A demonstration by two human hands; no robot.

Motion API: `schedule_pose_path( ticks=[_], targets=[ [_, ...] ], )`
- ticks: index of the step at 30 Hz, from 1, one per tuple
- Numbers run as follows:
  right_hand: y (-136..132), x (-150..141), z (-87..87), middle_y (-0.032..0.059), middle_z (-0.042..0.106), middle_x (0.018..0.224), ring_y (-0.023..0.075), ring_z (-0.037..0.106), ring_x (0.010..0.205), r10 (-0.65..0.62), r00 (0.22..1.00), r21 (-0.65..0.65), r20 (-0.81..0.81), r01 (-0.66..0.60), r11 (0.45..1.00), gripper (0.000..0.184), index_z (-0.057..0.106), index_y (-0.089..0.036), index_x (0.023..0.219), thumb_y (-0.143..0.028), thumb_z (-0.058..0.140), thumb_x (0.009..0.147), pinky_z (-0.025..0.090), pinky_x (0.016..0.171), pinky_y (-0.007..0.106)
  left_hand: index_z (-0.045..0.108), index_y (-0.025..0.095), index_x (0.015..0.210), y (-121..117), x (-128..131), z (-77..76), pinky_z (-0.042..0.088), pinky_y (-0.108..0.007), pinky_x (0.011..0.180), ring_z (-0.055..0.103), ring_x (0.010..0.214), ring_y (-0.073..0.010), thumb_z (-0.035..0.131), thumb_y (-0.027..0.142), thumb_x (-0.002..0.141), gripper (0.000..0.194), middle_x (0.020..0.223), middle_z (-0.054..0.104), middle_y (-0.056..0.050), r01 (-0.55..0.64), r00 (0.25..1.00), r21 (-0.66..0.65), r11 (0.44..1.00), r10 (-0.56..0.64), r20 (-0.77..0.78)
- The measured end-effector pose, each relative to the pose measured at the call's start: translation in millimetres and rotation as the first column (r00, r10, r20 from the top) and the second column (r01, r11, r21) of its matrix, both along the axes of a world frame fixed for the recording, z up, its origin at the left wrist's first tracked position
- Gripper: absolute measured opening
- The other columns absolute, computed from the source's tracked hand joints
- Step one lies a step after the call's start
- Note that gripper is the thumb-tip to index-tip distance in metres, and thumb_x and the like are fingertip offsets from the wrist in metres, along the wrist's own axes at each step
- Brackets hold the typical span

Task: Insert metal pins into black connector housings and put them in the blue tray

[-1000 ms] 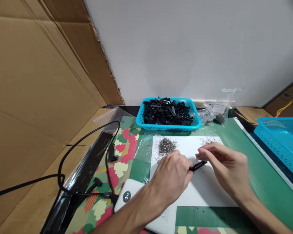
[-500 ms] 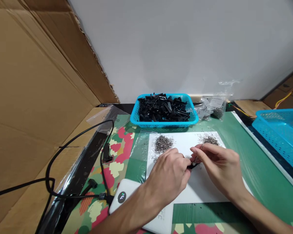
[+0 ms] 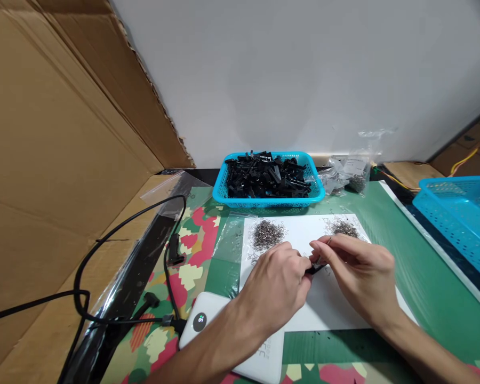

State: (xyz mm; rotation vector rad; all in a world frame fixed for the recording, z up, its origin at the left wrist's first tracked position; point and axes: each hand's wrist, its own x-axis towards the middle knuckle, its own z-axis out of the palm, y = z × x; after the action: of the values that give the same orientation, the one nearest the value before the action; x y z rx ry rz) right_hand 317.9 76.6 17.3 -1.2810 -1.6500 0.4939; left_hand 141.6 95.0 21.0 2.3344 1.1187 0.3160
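My left hand [image 3: 278,285] is closed around a small black plastic part [image 3: 315,268], whose tip pokes out past the fingers. My right hand [image 3: 356,272] pinches a tiny metal piece against that tip, thumb and forefinger pressed together. Both hands hover over a white sheet [image 3: 336,304]. Two heaps of small metal pieces lie on the sheet, one at the left [image 3: 268,233] and one at the right [image 3: 343,228], just beyond my fingers.
A blue basket [image 3: 224,194] full of black plastic parts stands behind the sheet. Another blue basket [image 3: 456,218] sits at the right edge. Clear bags [image 3: 346,178] lie by the wall. A white power bank [image 3: 208,325] with black cables [image 3: 116,250] lies at the left, beside cardboard [image 3: 64,133].
The black part has been drawn further into my left hand. My right hand has moved in to its tip and closed in a pinch. The view has shifted slightly.
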Motion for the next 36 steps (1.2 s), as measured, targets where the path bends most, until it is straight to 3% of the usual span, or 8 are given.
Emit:
schedule_pose_path(
  ticks=[14, 23, 36],
  targets=[
    [-3.6, -2.9, 0.4, -0.0026, 0.066, 0.067, 0.0074, 0.058, 0.055, 0.006, 0.998, 0.088, 0.062, -0.012, 0.996, 0.024, 0.067, -0.018, 0.074, -0.007, 0.073, 0.094, 0.046, 0.056, 0.018, 0.072, 0.015, 0.081, -1.5, 1.1, -2.3, 0.053, -0.034, 0.075, 0.070, 0.082, -0.0232, 0.066, 0.010, 0.091, 0.013, 0.079, 0.073, -0.005, -0.032, 0.999, -0.057, 0.998, 0.033, 0.009],
    [-10.2, -5.6, -6.4, -0.0019, 0.067, 0.070, 0.0085, 0.058, 0.055, -0.008, 0.997, 0.154, 0.083, -0.005, 0.988, 0.020, 0.070, -0.019, 0.082, -0.003, 0.071, 0.094, 0.047, 0.054, 0.020, 0.076, 0.015, 0.083, -2.7, 2.1, -1.8, 0.052, -0.035, 0.070, 0.070, 0.076, -0.0234, 0.063, 0.013, 0.095, 0.017, 0.076, 0.072, -0.006, -0.072, 0.997, -0.074, 0.995, 0.074, 0.020],
    [-12.0, -10.3, -16.0, 0.0010, 0.070, 0.070, 0.0119, 0.063, 0.057, -0.062, 0.998, 0.154, -0.025, 0.065, 0.986, 0.023, 0.071, -0.019, 0.077, -0.006, 0.068, 0.096, 0.051, 0.055, 0.024, 0.078, 0.018, 0.088, 1.8, 1.1, -0.7, 0.045, -0.031, 0.067, 0.069, 0.073, -0.0214, 0.065, 0.014, 0.092, 0.014, 0.076, 0.074, -0.005, -0.079, 0.995, -0.085, 0.993, 0.083, 0.053]
  ],
)
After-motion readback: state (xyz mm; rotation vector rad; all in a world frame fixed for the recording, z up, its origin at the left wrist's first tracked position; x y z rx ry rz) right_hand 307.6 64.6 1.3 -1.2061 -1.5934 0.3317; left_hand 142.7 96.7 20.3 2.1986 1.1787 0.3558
